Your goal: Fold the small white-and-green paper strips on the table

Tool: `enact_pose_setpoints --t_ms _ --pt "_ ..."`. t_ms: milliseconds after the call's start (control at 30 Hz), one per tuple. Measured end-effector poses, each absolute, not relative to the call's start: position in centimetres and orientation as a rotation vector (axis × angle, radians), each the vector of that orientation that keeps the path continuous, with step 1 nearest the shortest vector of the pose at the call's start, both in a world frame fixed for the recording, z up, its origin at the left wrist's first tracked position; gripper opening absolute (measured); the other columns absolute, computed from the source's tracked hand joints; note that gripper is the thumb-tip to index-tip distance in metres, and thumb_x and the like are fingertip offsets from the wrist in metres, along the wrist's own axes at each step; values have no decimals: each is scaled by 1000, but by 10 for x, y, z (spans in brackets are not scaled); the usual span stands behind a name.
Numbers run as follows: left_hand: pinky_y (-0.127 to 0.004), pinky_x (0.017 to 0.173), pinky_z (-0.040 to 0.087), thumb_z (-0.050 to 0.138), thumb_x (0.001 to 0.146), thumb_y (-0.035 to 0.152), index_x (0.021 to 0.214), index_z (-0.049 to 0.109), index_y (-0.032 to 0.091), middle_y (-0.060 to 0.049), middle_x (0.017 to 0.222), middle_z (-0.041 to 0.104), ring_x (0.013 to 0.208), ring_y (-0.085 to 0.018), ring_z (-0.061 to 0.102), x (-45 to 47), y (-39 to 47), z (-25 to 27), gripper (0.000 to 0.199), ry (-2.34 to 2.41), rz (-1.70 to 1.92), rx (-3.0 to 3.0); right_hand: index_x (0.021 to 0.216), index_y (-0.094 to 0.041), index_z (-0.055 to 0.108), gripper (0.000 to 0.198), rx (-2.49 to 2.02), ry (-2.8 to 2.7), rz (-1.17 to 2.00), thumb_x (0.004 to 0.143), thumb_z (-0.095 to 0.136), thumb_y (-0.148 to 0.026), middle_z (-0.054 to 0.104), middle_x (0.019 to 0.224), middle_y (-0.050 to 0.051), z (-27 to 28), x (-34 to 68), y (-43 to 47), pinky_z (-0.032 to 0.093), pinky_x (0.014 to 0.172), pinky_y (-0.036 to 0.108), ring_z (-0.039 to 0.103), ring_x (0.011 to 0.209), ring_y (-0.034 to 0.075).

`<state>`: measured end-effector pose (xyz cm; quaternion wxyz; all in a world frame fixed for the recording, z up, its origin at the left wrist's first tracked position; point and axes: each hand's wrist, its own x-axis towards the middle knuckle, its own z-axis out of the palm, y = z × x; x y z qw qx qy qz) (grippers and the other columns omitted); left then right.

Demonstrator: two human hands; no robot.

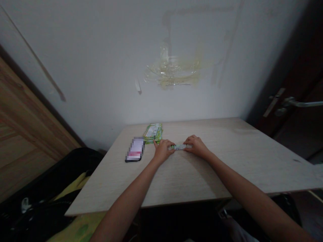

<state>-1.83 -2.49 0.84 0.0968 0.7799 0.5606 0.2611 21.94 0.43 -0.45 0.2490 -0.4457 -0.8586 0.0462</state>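
Note:
A narrow green-and-white printed strip, seemingly a folded packet [179, 147], lies between my two hands at the middle of the table. My left hand [163, 150] pinches its left end, and my right hand [197, 146] grips its right end. Fingers cover both ends, so only the middle part shows. Just behind and left of my left hand is a pile of flat green-and-white packets [152, 131]. A phone [135, 149] with a blurred-out screen lies to the left of my left hand, close to the pile.
The pale wooden table [227, 134] meets a white wall [101, 67] marked with peeling tape [174, 72]. On the right is a dark door with a metal handle [306, 103]. Dark and yellow cloth items [75, 188] lie below the table's left edge.

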Motion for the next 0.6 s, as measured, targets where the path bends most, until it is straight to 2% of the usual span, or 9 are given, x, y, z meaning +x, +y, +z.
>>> enact_pose_setpoints --t_ms 267,433,600 --pt "-60 115 7 71 84 34 105 74 31 -3 113 71 119 -27 54 -15 -23 1 22 1672 838 2345 112 -21 73 33 -1059 -2249 119 80 73 -28 67 111 10 -6 216 2 46 94 39 56 106 25" --pt "-58 115 6 71 84 37 107 73 32 -1 114 69 119 -26 53 -15 -23 0 24 1638 841 2338 107 -24 75 22 -1016 -2272 134 87 68 -29 69 106 8 -9 213 3 46 94 39 58 103 24" --pt "-55 115 9 70 85 38 108 74 34 -2 113 70 118 -25 53 -15 -23 0 24 1636 860 2303 102 -22 75 17 -1056 -2236 169 87 67 -24 70 102 8 -7 213 2 46 92 37 58 101 23"
